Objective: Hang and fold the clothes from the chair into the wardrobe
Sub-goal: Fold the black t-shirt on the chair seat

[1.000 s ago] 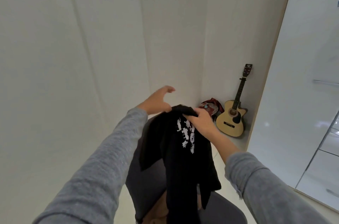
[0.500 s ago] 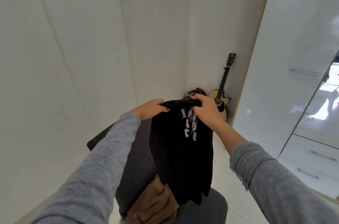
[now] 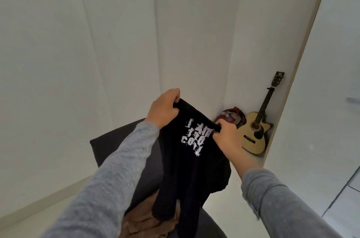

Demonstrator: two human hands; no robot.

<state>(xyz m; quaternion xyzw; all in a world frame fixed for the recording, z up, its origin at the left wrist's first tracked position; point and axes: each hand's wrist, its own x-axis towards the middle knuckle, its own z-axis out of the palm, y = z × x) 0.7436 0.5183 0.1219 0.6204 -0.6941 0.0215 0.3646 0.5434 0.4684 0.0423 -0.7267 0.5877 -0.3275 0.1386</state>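
Note:
A black T-shirt [image 3: 187, 161] with white lettering hangs in the air above the dark chair [image 3: 109, 146]. My left hand [image 3: 162, 107] grips its top edge on the left, and my right hand [image 3: 227, 136] grips the same edge on the right, a little lower. The shirt's body droops down between my arms over the seat. On the seat beneath lies a brown garment [image 3: 148, 220], partly hidden by the shirt and my left sleeve. The white glossy wardrobe [image 3: 319, 101] stands at the right.
An acoustic guitar [image 3: 257, 128] leans in the far corner beside the wardrobe's side panel, with a red bundle [image 3: 232, 115] next to it on the floor. White walls close off the left and back. Pale floor [image 3: 233, 204] shows to the right of the chair.
My left hand has closed on the shirt's top edge, and both hands have lifted the shirt off the chair back and spread its top edge apart. The brown garment has come into view.

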